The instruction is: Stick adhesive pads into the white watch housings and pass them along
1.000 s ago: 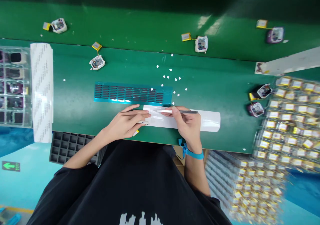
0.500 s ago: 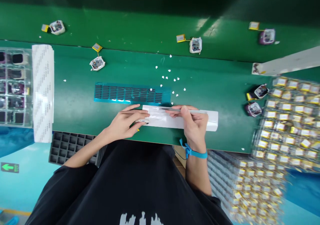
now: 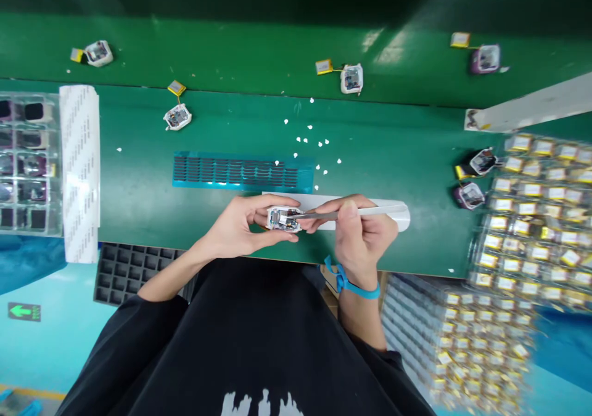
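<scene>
Between the thumb and fingers of my left hand is a small white device casing, its circuit board facing up. My right hand is closed around metal tweezers, whose tips reach over the circuit board. A small white piece lies at the tips; whether they grip it I cannot tell. Under my right hand stretches a white backing sheet, partly hidden by both hands. Beyond it lies a blue sheet with rows of dark strips.
Small white bits are scattered over the green table. Open casings with yellow batteries, such as one casing, lie farther back. A tray of devices stands left, battery trays right. A white bar juts in at right.
My left hand has turned the casing so its board faces up and brought it nearer the middle. The tweezers' tips have moved from the white sheet to the board.
</scene>
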Demonstrator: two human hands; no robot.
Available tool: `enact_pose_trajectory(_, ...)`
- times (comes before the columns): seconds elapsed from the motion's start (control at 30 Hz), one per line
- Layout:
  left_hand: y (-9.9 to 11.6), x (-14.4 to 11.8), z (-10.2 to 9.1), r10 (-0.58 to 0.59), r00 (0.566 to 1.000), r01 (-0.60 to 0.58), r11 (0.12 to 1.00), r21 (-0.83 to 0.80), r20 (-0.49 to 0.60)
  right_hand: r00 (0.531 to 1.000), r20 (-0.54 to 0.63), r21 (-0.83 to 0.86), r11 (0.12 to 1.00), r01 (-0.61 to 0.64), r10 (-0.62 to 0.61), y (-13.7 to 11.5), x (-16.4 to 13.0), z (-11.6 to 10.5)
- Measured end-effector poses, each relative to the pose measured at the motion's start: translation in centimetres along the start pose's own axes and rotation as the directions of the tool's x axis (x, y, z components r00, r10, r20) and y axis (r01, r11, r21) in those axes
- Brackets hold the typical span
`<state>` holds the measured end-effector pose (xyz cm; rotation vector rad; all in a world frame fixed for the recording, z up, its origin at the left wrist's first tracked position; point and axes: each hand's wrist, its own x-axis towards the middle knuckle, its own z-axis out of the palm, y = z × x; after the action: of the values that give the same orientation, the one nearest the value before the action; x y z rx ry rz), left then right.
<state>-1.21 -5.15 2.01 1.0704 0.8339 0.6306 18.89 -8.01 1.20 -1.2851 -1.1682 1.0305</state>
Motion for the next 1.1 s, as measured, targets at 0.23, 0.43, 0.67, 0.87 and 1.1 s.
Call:
enact_pose_trajectory(0.23, 0.2, -0.2, 1.0, 0.045, 0.997, -0.043, 0.998, 0.040, -0.055, 0.999, 0.014, -0.033, 0.998, 0.053, -0.052, 0.0, -0.2, -0.1)
enact_pose_trajectory(0.43, 0.2, -0.4, 1.2, 0.022, 0.998, -0.021, 1.000, 0.020, -0.063, 0.998, 0.000, -0.124, 0.990, 0.064, -0.065, 0.0, -0.4, -0.3)
enact_pose_trajectory(0.67, 0.2, -0.5, 1.1, 0.005, 0.999, -0.003, 0.999, 0.042, -0.050, 0.998, 0.014, -0.153, 0.986, 0.070, -0.068, 0.0, -0.4, -0.4)
enact_pose_trajectory(0.87, 0.8, -0.6, 1.0, 0.014, 1.000, -0.013, 0.999, 0.049, -0.017, 0.994, 0.050, -0.135, 0.986, 0.100, -0.094, -0.4, -0.4, -0.5)
enact_pose_trajectory(1.1, 1.1, -0.8, 0.3, -0.012, 0.998, 0.012, 1.000, -0.002, 0.068, 0.993, 0.086, -0.164, 0.982, 0.091, -0.078, -1.3, -0.8, -0.6)
